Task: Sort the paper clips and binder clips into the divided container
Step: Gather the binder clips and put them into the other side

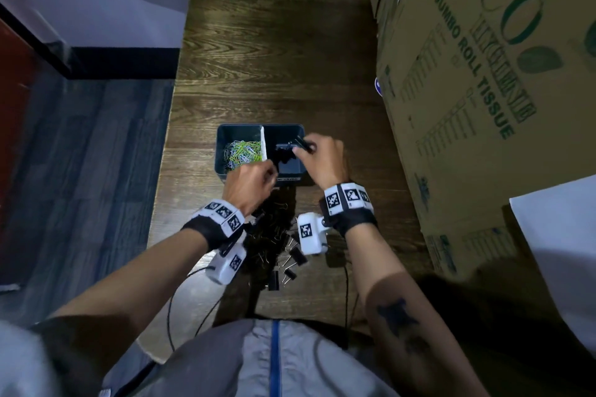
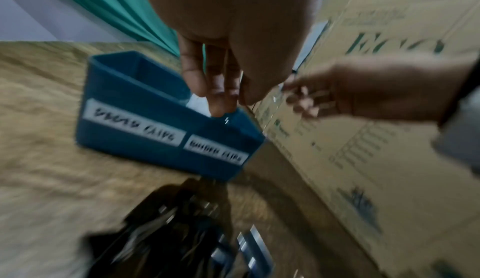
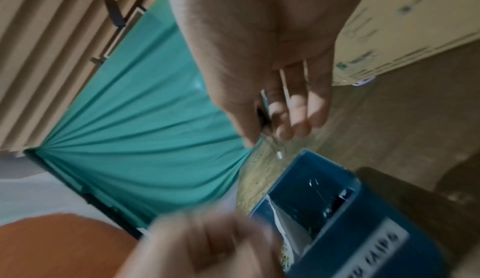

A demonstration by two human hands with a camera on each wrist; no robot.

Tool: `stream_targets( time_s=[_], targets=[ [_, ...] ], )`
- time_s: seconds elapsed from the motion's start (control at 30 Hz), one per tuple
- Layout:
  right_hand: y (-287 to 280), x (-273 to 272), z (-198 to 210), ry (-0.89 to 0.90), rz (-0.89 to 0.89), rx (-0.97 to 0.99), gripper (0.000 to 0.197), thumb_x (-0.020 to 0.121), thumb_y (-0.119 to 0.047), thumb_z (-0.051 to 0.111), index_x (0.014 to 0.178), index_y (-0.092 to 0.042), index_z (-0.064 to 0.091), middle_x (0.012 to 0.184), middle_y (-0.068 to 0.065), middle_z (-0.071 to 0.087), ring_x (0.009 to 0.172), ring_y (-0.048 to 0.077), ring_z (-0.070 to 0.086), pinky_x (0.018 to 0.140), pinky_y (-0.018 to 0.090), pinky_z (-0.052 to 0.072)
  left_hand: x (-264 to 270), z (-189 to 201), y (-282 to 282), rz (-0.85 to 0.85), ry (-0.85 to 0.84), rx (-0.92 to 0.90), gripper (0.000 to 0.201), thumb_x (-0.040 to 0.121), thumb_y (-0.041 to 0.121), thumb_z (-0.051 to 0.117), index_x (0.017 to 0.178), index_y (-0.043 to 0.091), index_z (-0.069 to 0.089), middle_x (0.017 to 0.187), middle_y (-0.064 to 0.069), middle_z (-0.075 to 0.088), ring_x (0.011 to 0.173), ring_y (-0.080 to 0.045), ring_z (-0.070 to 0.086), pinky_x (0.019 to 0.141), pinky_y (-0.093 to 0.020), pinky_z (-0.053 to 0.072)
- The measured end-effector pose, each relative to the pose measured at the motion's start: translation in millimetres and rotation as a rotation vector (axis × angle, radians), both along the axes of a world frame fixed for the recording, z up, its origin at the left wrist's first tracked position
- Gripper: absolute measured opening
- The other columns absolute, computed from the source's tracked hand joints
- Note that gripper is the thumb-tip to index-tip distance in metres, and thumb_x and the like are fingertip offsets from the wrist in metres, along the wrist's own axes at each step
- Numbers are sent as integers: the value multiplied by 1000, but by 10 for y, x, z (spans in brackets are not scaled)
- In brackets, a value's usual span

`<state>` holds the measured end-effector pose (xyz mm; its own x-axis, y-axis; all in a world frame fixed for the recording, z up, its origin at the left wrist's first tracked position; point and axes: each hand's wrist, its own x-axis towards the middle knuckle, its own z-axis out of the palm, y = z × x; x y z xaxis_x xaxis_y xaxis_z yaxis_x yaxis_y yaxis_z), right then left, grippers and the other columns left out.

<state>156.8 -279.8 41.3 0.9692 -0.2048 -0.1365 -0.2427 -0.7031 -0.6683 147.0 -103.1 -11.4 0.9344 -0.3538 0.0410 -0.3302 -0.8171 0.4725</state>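
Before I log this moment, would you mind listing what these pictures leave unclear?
- Left hand: motion blur in all three views hides whether its fingers hold anything.
- Container labels: smeared in both wrist views, unreadable.
- Pile of binder clips: the wrist cameras and forearms cover part of it in the head view; no count possible.
- Right compartment: dark, and the right hand with its binder clip overhangs it.

Head cam looks steeply down at the desk (image 1: 274,74) from up high, while both wrist cams sit low and close behind the fingers, all three catching the same divided container (image 1: 222,151).
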Motion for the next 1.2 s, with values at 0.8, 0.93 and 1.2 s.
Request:
stream_targets(
  time_s=[0.8,0.93,1.2],
  targets=[
    [286,-1115,-1219,424,455,-367,85,72,-25,85,144,-21,39,139,13,31,125,38,39,96,51,46,-681,-722,-37,-150,441,389,71,82,17,67,144,22,33,131,-14,34,105,-36,57,79,-44,51],
    [236,-1117,-1181,361,340,-313,64,81,-9,77,136,-18,47,133,10,34,111,33,55,92,45,52,-709,-686,63,-179,365,337,62,79,5,65,135,14,43,125,-14,40,91,-34,61,72,-40,49],
    [177,-1074,-1059,391,226,-330,9,95,-19,64,98,-14,70,100,7,68,84,21,66,76,35,58,-756,-695,218,-58,370,233,16,91,11,53,104,13,63,107,-8,61,91,-24,60,76,-34,50]
  ],
)
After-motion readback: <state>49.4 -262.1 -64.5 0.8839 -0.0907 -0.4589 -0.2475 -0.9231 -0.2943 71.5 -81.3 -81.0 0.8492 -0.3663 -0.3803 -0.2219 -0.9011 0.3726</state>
